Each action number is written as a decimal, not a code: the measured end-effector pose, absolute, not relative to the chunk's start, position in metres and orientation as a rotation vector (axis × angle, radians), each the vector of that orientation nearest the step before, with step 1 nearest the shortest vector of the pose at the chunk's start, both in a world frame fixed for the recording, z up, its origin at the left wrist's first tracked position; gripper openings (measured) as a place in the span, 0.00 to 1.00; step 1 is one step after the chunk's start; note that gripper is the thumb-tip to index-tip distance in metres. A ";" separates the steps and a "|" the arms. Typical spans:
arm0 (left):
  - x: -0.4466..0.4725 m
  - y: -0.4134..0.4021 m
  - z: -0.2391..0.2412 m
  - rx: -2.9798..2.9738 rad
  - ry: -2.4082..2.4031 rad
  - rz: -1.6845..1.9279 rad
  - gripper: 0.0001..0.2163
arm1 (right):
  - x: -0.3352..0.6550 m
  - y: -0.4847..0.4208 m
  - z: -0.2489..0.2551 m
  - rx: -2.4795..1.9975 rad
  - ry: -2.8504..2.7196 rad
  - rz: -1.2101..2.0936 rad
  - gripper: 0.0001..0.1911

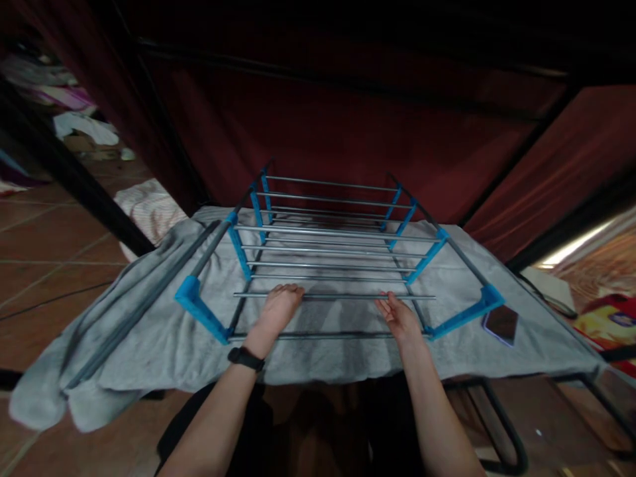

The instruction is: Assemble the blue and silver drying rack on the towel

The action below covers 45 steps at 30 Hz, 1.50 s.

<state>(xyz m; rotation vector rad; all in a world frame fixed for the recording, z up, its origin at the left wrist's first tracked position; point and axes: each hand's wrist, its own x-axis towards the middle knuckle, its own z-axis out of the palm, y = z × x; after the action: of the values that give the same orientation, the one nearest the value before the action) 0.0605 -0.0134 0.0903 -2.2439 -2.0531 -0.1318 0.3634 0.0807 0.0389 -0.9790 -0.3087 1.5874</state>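
A rack of grey metal tubes and blue plastic brackets lies on the grey blanket, its rows of rods (338, 252) running crosswise. Over its near end my left hand (283, 303), with a dark band on the wrist, is closed around a loose grey metal tube (342, 297). My right hand (399, 317) pinches the same tube nearer its right end, fingertips against it. Both tube ends are free, apart from the near left blue bracket (201, 311) and the near right blue bracket (467, 313). A bottom tube (342, 336) joins these brackets.
The grey blanket (149, 351) covers a low surface framed by black bars. Long tubes (144, 311) rest on its left side. A phone (501, 323) lies right of the rack. Dark red curtain (322, 126) hangs behind. Striped cloth (149, 212) lies at the left.
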 end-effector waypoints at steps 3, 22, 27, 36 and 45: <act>0.076 -0.010 0.084 -2.307 -1.992 -0.113 0.11 | 0.363 0.081 0.036 -0.989 -0.356 1.628 0.07; 0.103 -0.006 0.067 -2.290 -1.708 -0.294 0.18 | 0.368 0.086 0.033 -1.125 -0.321 1.621 0.14; 0.104 -0.007 0.067 -2.295 -1.679 -0.310 0.15 | 0.370 0.088 0.034 -1.118 -0.298 1.629 0.12; 0.093 -0.009 0.073 -2.215 -1.564 -0.392 0.10 | 0.367 0.079 0.052 -1.051 -0.267 1.479 0.10; 0.099 -0.012 0.112 -2.133 -1.267 -0.515 0.12 | 0.382 0.085 0.058 -0.993 -0.161 1.413 0.08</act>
<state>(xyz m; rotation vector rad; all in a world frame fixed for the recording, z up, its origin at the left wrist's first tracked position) 0.0988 -0.0123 0.1123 -2.1331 -1.2673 -0.5146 0.3821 0.0848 0.0583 -0.9932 -0.1610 1.4126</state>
